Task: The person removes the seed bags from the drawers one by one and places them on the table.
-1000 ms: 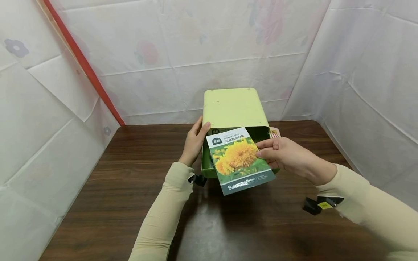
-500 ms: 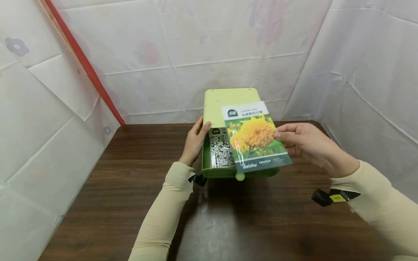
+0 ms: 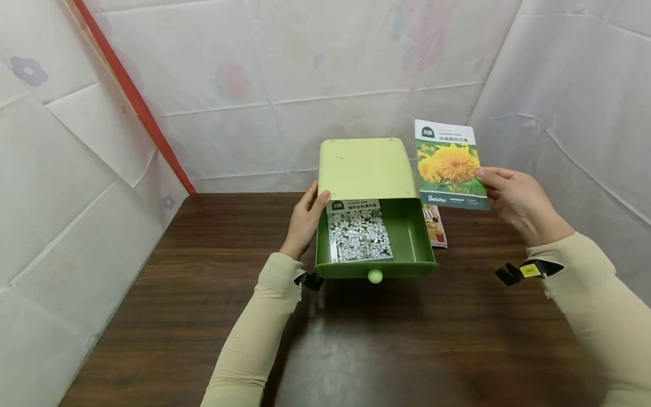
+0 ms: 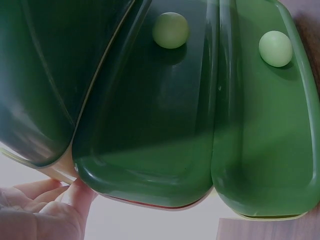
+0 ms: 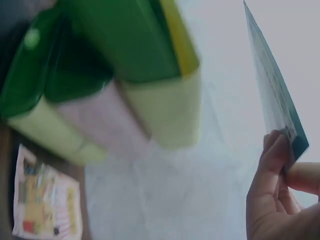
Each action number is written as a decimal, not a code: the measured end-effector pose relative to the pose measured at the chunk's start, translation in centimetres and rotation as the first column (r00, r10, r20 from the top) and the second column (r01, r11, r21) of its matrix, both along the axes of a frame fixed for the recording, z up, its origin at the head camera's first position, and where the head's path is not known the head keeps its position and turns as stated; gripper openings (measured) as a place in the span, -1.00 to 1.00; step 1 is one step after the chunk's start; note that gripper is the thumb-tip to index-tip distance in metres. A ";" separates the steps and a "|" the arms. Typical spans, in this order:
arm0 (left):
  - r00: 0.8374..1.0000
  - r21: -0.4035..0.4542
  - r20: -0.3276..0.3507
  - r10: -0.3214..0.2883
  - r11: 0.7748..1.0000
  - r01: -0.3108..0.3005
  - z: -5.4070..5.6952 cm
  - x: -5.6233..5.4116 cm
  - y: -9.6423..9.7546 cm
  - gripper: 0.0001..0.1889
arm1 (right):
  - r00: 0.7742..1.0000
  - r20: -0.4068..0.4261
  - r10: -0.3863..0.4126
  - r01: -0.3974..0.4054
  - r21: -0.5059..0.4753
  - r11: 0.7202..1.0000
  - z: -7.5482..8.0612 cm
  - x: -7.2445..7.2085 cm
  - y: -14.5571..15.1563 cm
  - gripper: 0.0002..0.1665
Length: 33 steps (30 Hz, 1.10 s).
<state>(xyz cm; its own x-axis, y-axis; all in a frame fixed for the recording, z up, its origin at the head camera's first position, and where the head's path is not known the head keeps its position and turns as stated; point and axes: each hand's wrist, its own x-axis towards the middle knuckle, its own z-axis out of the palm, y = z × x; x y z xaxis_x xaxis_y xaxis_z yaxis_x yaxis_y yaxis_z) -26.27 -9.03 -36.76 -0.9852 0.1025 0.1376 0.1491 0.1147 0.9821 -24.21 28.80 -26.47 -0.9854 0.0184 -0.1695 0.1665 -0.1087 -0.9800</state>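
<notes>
Right hand [image 3: 513, 195] has its grip clamped on the sunflower seed packet [image 3: 448, 165], thumb and fingers pinching the packet's right edge and holding it upright in the air, to the right of the green drawer box [image 3: 364, 169] and above the tabletop [image 3: 203, 316]. A second ago that packet lay over the open drawer [image 3: 407, 237]; half a second ago it was lifted above the drawer's right half; now it is clear of the box altogether, off to the right and higher. Left hand [image 3: 304, 220] has not moved through the three moments: its grip is closed on the box's left front corner, thumb on the top edge and fingers along the side wall.

With the sunflower packet gone, the drawer shows a white-flower seed packet [image 3: 359, 230] lying flat in its left part, the right part bare green. On the tabletop just beside the box's right wall lies a small colourful packet [image 3: 435, 226], now uncovered by the hand. At the drawer's front sits a pale round knob [image 3: 374, 276].
</notes>
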 end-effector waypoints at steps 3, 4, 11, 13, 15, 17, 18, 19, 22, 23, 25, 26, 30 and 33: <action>1.000 -0.001 0.011 -0.004 1.000 0.004 0.0 0.0 -0.1 -0.32 | 0.996 0.012 -0.090 0.091 -0.047 0.995 -1.1 -1.1 1.2 -0.91; 1.000 -0.001 0.014 -0.006 1.000 0.006 0.1 0.0 -0.1 -0.33 | 0.992 0.022 -0.121 0.122 -0.067 0.990 -1.5 -1.5 1.5 -0.91; 0.999 -0.006 0.039 -0.009 1.000 0.009 1.9 1.4 0.0 -0.33 | 0.935 0.092 -0.341 0.350 -0.115 0.930 -4.4 -3.8 3.4 -0.88; 0.999 -0.002 0.039 -0.009 1.000 0.009 2.6 2.0 0.1 -0.33 | 0.915 0.113 -0.388 0.399 -0.094 0.912 -5.5 -4.4 4.0 -0.84; 0.999 0.002 0.039 -0.009 1.000 0.009 3.1 2.5 0.1 -0.33 | 0.892 0.138 -0.432 0.441 -0.050 0.896 -6.7 -4.9 4.6 -0.89; 0.999 0.005 0.039 -0.007 1.000 0.007 3.1 2.5 0.1 -0.33 | 0.866 0.180 -0.467 0.471 0.026 0.882 -7.9 -5.4 5.1 -0.82; 0.999 0.008 0.036 -0.007 1.000 0.007 3.1 2.5 0.1 -0.33 | 0.852 0.201 -0.483 0.481 0.060 0.875 -8.5 -5.6 5.3 -0.72; 0.999 0.004 0.037 -0.007 1.000 0.007 3.1 2.6 0.1 -0.33 | 0.839 0.220 -0.499 0.493 0.082 0.866 -9.1 -5.8 5.4 -0.63; 0.999 -0.008 0.040 -0.006 1.000 0.007 2.9 2.3 0.1 -0.33 | 0.813 0.261 -0.520 0.502 0.138 0.854 -10.8 -6.2 5.8 -0.46; 0.999 -0.012 0.040 -0.007 1.000 0.007 2.7 2.1 0.1 -0.33 | 0.810 0.268 -0.521 0.500 0.149 0.853 -11.4 -6.3 5.9 -0.45; 0.999 -0.015 0.043 -0.007 1.000 0.008 2.0 1.6 0.0 -0.33 | 0.809 0.279 -0.518 0.481 0.193 0.855 -12.4 -6.3 6.1 -0.44; 0.999 -0.011 0.043 -0.007 1.000 0.008 1.6 1.3 -0.1 -0.33 | 0.808 0.283 -0.517 0.473 0.210 0.855 -12.9 -6.3 6.2 -0.43; 0.999 0.005 0.033 -0.002 1.000 0.002 0.2 0.4 -0.1 -0.32 | 0.792 0.311 -0.525 0.450 0.284 0.847 -14.4 -6.2 6.5 -0.45; 1.000 0.006 0.022 -0.002 1.000 0.002 0.4 0.6 0.0 -0.31 | 0.781 0.335 -0.527 0.430 0.323 0.843 -15.2 -6.0 6.7 -0.46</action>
